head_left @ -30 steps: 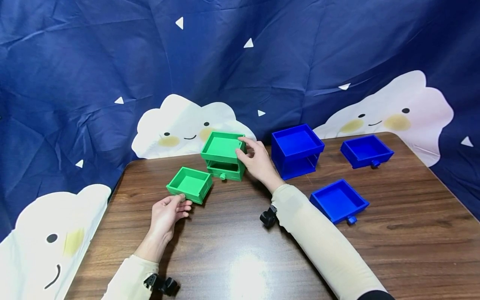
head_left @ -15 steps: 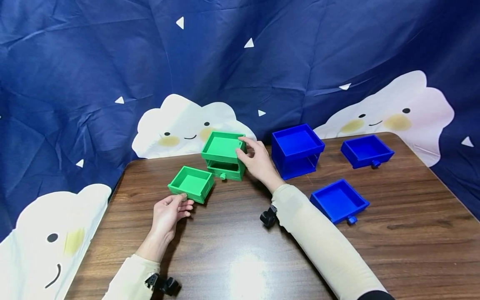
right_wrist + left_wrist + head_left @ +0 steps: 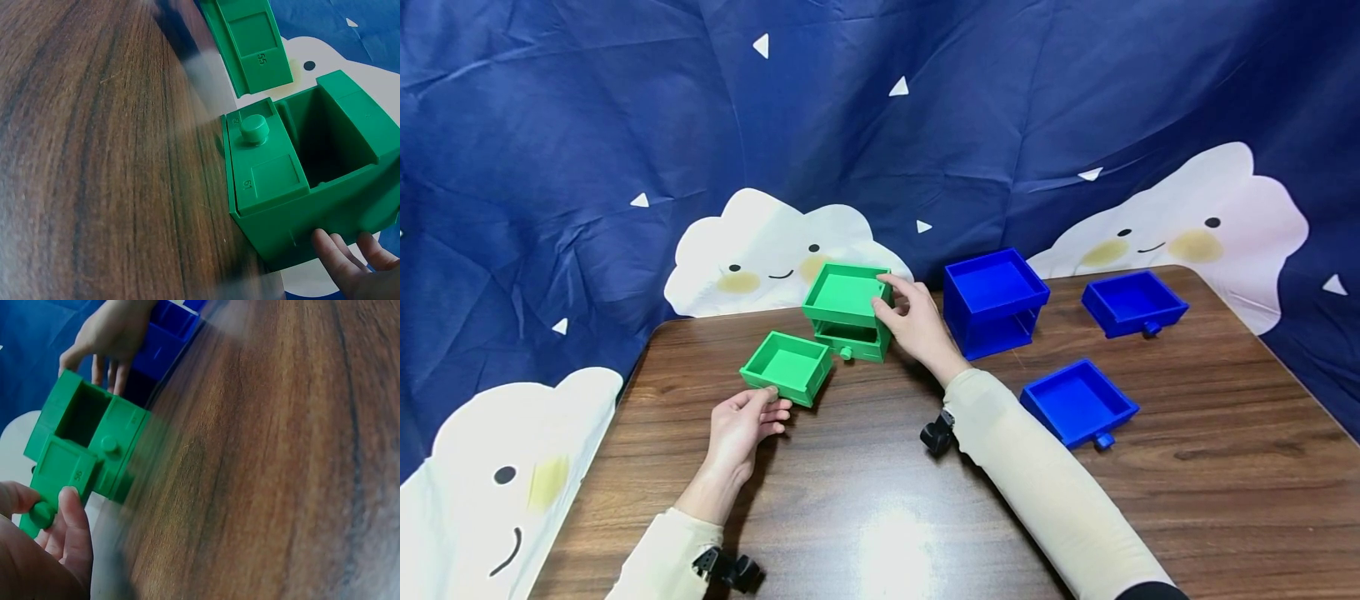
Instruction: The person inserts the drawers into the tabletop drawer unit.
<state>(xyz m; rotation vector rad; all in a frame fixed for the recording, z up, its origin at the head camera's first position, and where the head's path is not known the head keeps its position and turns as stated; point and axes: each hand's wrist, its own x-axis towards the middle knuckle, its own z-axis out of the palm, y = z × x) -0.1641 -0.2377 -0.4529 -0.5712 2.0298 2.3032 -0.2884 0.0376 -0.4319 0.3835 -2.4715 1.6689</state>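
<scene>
My left hand (image 3: 737, 427) pinches the round knob (image 3: 42, 514) of a green drawer (image 3: 786, 367) between thumb and fingers. The drawer hangs above the table, its back pointed toward a green cabinet (image 3: 847, 312). That cabinet has a shallow tray top, an open upper slot and a lower drawer (image 3: 269, 172) seated inside. At the cabinet's right side, my right hand (image 3: 917, 323) grips the upper wall, with thumb and index finger at the rim. Other right fingers (image 3: 337, 256) touch the outer side wall.
A blue cabinet (image 3: 992, 308) with an open front stands right of the green one. Two loose blue drawers lie farther right, a far drawer (image 3: 1135, 302) and a nearer drawer (image 3: 1078, 402). All rest on a brown wooden table (image 3: 880, 483) before a blue curtain (image 3: 865, 125).
My left hand has moved the green drawer slightly right and away from me, closer to the green cabinet. The right hand and both cabinets have stayed in place.
</scene>
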